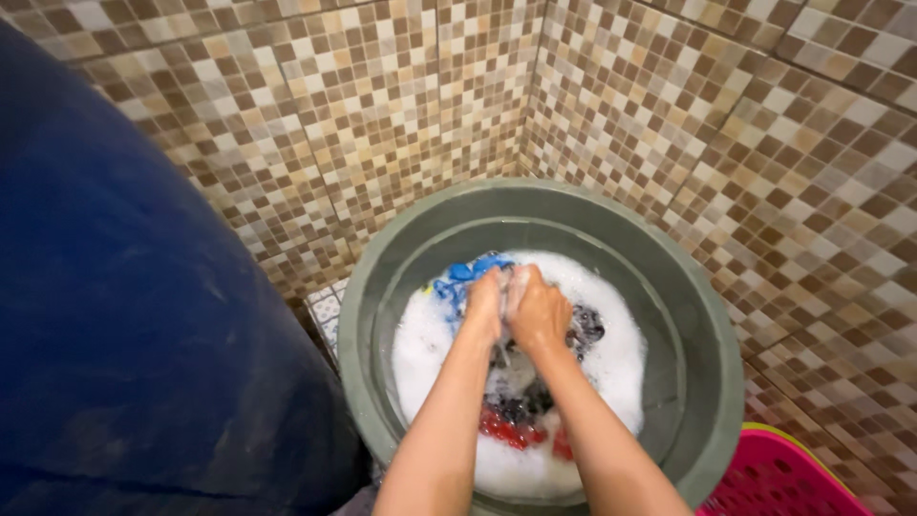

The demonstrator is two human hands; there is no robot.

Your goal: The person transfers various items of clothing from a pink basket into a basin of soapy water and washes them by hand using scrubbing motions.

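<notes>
Scrubbing: two hands (516, 308) clenched together on one cloth (508, 279) | one basin (707, 382)

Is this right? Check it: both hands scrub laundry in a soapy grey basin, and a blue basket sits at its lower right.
Not quite. The head view shows the basket is pink, not blue. The rest holds: left hand and right hand grip laundry in the soapy grey basin.

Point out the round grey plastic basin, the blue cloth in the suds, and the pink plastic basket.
Round grey plastic basin (702, 315), head view, right inner wall.
Blue cloth (466, 271), head view, bunched top.
Pink plastic basket (778, 478), head view, perforated side.
</notes>
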